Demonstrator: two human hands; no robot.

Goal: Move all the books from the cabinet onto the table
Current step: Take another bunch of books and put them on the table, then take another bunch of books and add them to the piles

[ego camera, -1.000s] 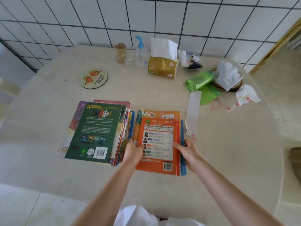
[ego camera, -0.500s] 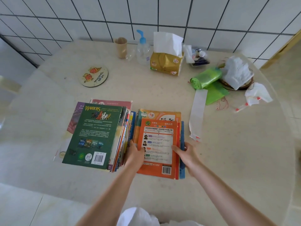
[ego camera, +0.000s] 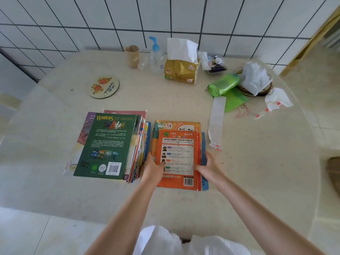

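Two stacks of books lie flat on the pale round table. The left stack is topped by a green book titled Warriors. The right stack is topped by an orange book with a barcode at its near corner. My left hand grips the right stack's left edge, thumb on the orange cover. My right hand grips its right edge, against the blue book underneath. The cabinet is out of view.
Along the tiled wall stand a brown cup, a pump bottle and a gold tissue pack. A round coaster lies left. A green bag roll, a white paper strip and crumpled tissues sit right.
Both hands stay clamped on the sides of the orange-topped stack, which keeps its place on the table. The view has shifted slightly; nothing else moved.
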